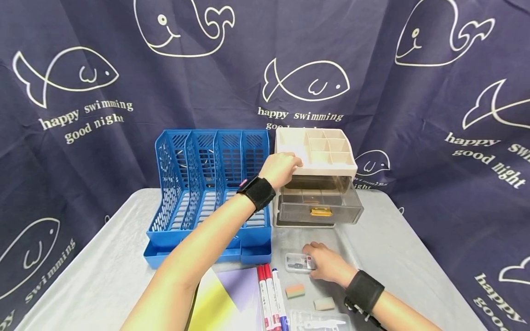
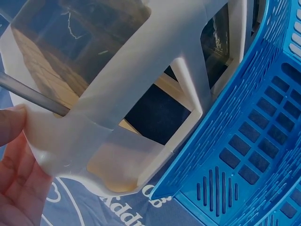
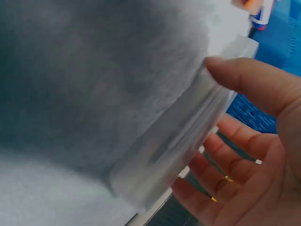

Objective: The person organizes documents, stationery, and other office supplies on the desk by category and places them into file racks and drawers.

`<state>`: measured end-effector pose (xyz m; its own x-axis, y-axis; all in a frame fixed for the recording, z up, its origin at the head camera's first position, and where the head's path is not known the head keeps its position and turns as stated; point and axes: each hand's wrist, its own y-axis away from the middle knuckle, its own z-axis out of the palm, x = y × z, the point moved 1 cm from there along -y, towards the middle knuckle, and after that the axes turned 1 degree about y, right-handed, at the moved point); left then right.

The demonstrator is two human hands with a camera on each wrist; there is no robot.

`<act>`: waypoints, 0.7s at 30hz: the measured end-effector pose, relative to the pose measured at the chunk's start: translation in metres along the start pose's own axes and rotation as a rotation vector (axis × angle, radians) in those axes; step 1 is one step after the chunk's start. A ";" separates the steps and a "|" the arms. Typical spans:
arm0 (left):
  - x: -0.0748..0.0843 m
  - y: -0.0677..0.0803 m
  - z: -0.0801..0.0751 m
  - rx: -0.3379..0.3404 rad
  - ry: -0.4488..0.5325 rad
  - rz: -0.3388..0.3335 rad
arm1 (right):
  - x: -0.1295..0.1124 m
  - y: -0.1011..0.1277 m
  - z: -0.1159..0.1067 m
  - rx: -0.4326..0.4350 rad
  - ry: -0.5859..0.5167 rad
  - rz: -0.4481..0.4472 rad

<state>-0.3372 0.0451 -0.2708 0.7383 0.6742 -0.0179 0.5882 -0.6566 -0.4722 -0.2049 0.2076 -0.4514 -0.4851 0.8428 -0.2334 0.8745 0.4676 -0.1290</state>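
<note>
My left hand [image 1: 282, 169] grips the front left edge of a white desktop drawer organizer [image 1: 316, 171], its arm reaching across the blue file rack. In the left wrist view, the thumb and fingers [image 2: 26, 176] sit at the organizer's white rim [image 2: 42, 146]. Below the divided top, a clear drawer [image 1: 300, 214] with a gold handle is pulled out. On the table in front, my right hand [image 1: 329, 264] holds a small clear plastic case [image 1: 293, 264] with dark metal pieces inside. The right wrist view has the thumb on one edge of that case [image 3: 164, 146] and the fingers along the opposite edge.
A blue file rack [image 1: 207, 236] stands left of the organizer. Nearer lie coloured paper sheets [image 1: 238, 294], red and blue markers [image 1: 269, 294], two erasers, one orange and green [image 1: 295, 290], one pale [image 1: 324, 303], and another clear case [image 1: 320, 322]. A patterned curtain hangs behind.
</note>
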 end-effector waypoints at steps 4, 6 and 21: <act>0.001 -0.001 -0.001 -0.004 -0.001 -0.003 | 0.004 -0.001 0.002 0.002 -0.002 -0.020; 0.002 -0.001 -0.002 -0.003 0.001 -0.005 | 0.005 -0.002 0.003 0.006 -0.003 -0.027; 0.002 0.001 -0.004 -0.027 -0.001 -0.024 | -0.004 -0.002 -0.013 0.020 0.022 -0.086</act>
<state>-0.3341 0.0446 -0.2679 0.7233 0.6905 -0.0077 0.6148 -0.6490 -0.4482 -0.2044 0.2066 -0.4378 -0.5583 0.8053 -0.1997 0.8292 0.5334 -0.1670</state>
